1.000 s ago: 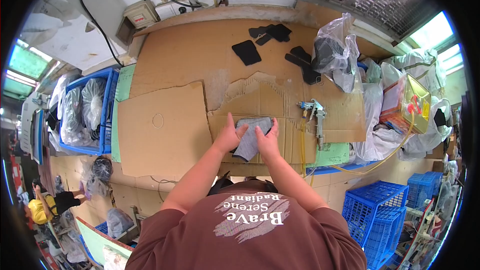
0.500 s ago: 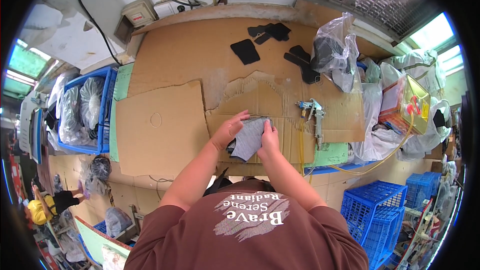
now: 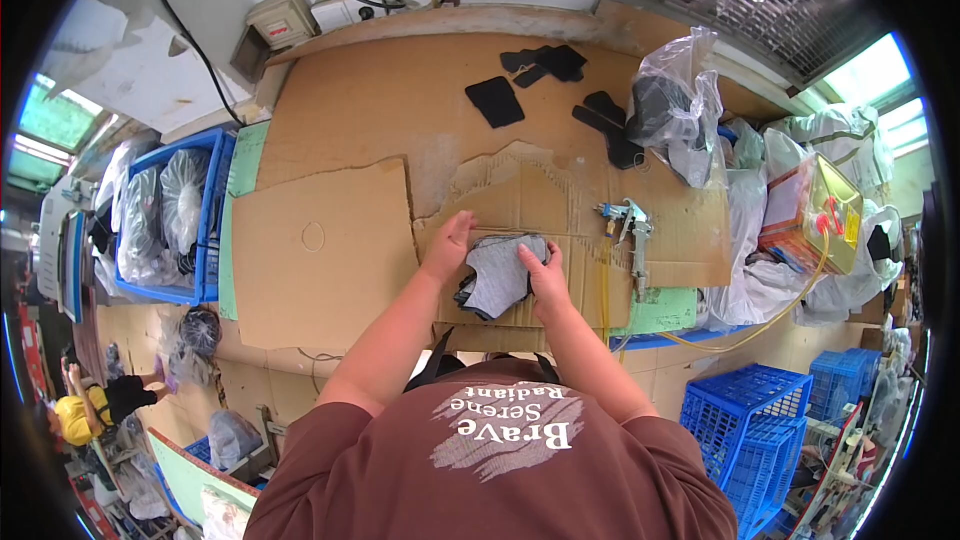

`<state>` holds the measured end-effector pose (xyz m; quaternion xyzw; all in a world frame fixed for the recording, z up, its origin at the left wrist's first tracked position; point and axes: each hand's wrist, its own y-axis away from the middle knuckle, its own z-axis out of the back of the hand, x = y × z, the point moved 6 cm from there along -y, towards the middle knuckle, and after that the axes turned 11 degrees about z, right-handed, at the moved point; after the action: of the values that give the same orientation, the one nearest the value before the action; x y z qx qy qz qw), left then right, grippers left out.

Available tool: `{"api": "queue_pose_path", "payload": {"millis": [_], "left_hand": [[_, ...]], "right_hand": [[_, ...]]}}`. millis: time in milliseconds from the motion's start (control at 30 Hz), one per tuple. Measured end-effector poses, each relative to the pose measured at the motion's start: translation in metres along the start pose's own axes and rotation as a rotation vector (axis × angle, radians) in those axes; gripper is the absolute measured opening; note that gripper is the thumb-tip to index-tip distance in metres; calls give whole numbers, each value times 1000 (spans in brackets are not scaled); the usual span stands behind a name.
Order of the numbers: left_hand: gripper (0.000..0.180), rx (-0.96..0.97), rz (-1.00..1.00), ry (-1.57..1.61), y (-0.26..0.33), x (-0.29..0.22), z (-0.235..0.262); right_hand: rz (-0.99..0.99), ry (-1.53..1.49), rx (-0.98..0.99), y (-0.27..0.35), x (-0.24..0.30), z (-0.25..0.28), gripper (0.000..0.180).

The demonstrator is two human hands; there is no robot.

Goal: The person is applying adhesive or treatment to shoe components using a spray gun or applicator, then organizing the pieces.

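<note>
A small stack of cut fabric pieces (image 3: pixel 500 275), grey on top with dark edges showing beneath, is in front of me over the cardboard. My right hand (image 3: pixel 545 275) grips the stack's right side, its thumb lying on the grey top piece and the other fingers mostly hidden. Beside the stack's left edge, my left hand (image 3: pixel 450 248) is open with its fingers stretched away from me. It appears to hold nothing. A spray gun (image 3: pixel 630 230) with a yellowish hose lies to the right of the stack.
Cardboard sheets (image 3: pixel 320 260) cover the table. Black cut pieces (image 3: pixel 495 102) lie at the far side, near a clear plastic bag (image 3: pixel 665 105). A metal can (image 3: pixel 815 205) stands at right, a blue crate (image 3: pixel 210 220) of bagged goods at left. Behind, a person (image 3: pixel 90 405) wears yellow.
My left hand has come off the fabric and moved slightly left and away. The stack now lies flatter, showing its dark lower layers, with my right thumb shifted onto its top.
</note>
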<state>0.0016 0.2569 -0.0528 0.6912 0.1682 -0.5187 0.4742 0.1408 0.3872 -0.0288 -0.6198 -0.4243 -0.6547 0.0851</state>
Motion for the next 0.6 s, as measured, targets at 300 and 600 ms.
{"api": "queue_pose_path", "payload": {"millis": [300, 600], "left_hand": [[68, 331, 267, 445, 52, 21, -39], [67, 210, 118, 223, 64, 52, -35]], "right_hand": [[-80, -162, 105, -6, 1, 2, 76], [-29, -54, 161, 2, -12, 10, 76]]}}
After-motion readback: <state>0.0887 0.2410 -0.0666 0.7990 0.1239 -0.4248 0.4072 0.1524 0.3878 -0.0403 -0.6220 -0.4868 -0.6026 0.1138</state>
